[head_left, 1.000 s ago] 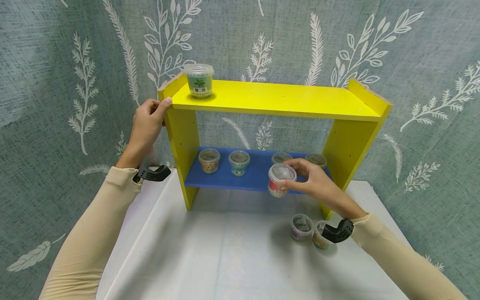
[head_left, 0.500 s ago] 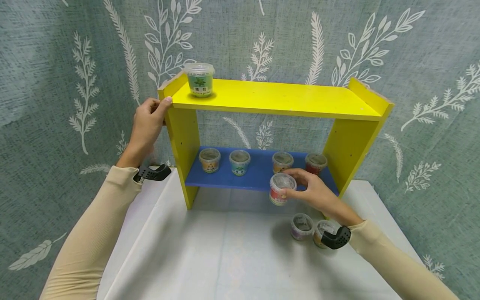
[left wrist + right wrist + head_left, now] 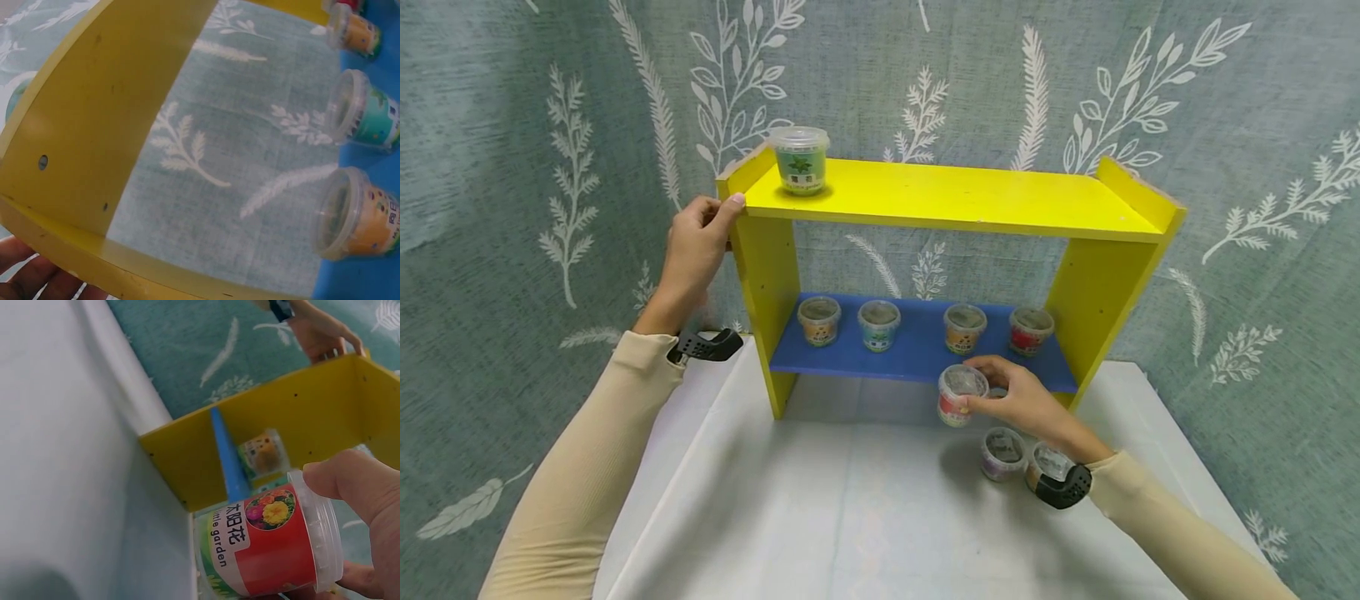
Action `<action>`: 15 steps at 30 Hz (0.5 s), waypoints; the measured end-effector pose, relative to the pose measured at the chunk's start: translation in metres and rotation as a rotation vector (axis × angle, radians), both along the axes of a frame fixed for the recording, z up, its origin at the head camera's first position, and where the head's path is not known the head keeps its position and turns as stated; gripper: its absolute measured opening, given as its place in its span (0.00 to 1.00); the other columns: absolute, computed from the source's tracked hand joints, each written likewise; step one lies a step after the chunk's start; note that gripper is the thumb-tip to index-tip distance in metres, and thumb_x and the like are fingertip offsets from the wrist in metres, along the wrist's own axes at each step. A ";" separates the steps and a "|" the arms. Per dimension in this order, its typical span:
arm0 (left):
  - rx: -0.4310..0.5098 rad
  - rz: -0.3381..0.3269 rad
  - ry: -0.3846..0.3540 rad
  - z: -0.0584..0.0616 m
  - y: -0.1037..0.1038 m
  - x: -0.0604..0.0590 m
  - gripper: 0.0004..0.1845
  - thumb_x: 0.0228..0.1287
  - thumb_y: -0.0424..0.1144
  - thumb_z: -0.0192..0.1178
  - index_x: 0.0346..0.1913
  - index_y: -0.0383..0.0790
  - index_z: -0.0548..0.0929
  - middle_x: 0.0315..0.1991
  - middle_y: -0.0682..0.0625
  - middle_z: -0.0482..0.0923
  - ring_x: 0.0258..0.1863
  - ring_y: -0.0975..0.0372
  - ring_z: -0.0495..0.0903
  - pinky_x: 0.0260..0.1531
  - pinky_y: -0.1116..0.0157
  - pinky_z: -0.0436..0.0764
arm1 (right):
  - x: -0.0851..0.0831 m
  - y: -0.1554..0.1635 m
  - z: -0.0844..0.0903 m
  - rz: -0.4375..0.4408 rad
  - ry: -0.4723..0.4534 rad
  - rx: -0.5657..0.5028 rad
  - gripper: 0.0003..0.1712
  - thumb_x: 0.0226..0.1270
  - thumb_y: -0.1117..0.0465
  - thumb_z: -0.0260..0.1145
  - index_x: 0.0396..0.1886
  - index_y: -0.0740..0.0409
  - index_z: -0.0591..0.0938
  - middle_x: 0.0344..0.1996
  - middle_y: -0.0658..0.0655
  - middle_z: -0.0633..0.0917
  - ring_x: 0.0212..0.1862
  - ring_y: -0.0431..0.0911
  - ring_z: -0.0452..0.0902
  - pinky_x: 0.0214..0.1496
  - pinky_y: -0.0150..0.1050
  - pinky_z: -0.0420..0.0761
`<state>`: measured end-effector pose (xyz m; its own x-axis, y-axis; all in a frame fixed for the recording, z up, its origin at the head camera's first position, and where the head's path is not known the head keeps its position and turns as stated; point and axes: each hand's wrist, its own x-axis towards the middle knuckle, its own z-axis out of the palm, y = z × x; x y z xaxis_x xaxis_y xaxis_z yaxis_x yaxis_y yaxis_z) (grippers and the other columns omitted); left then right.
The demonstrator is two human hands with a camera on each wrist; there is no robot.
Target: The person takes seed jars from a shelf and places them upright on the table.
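Note:
My right hand (image 3: 1018, 406) grips a lidded plastic tub with a red flower label (image 3: 275, 540), thumb and fingers near its lid. In the head view this tub hangs just below the front edge of the blue shelf board (image 3: 910, 362). My left hand (image 3: 696, 250) holds the upper left corner of the yellow shelf unit (image 3: 940, 190), thumb on the front edge. On the blue board stand an orange-label tub (image 3: 818, 322), a teal-label tub (image 3: 878, 327), another orange-label tub (image 3: 964, 330) and a red-label tub (image 3: 1031, 331).
A green-label tub (image 3: 801, 162) stands at the left of the yellow top. On the white tabletop (image 3: 820, 517), a purple-label tub (image 3: 1002, 456) and a tub partly hidden by my right wrist (image 3: 1051, 460) stand side by side. A patterned cloth (image 3: 970, 75) hangs behind.
My right hand has moved down with the red-label tub, from in front of the blue board to below its edge, uncovering the tubs behind. My left hand has stayed put.

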<state>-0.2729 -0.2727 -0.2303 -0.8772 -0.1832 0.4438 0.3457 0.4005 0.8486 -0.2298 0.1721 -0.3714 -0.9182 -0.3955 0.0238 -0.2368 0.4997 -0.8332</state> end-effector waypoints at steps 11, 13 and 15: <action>-0.003 -0.001 -0.012 -0.001 0.000 0.000 0.27 0.73 0.66 0.53 0.52 0.44 0.77 0.46 0.51 0.76 0.44 0.60 0.76 0.48 0.63 0.76 | -0.001 -0.001 -0.018 0.006 0.012 0.027 0.39 0.61 0.43 0.78 0.69 0.49 0.74 0.55 0.54 0.82 0.55 0.50 0.77 0.52 0.47 0.80; 0.000 -0.005 -0.016 -0.001 0.000 -0.001 0.27 0.73 0.65 0.53 0.52 0.44 0.77 0.46 0.51 0.76 0.44 0.60 0.76 0.48 0.63 0.75 | -0.002 -0.001 -0.022 0.009 0.015 0.029 0.39 0.62 0.44 0.78 0.69 0.50 0.75 0.55 0.54 0.81 0.55 0.51 0.77 0.52 0.47 0.80; 0.004 -0.008 -0.021 -0.001 0.000 -0.001 0.26 0.74 0.65 0.53 0.52 0.45 0.77 0.46 0.51 0.76 0.44 0.60 0.76 0.48 0.63 0.75 | -0.001 -0.002 -0.025 0.002 0.010 0.036 0.38 0.61 0.43 0.78 0.68 0.48 0.75 0.55 0.53 0.81 0.54 0.50 0.77 0.51 0.46 0.79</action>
<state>-0.2739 -0.2726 -0.2309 -0.8877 -0.1776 0.4248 0.3314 0.3943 0.8572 -0.2312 0.1704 -0.3968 -0.9172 -0.3981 0.0185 -0.2460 0.5288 -0.8123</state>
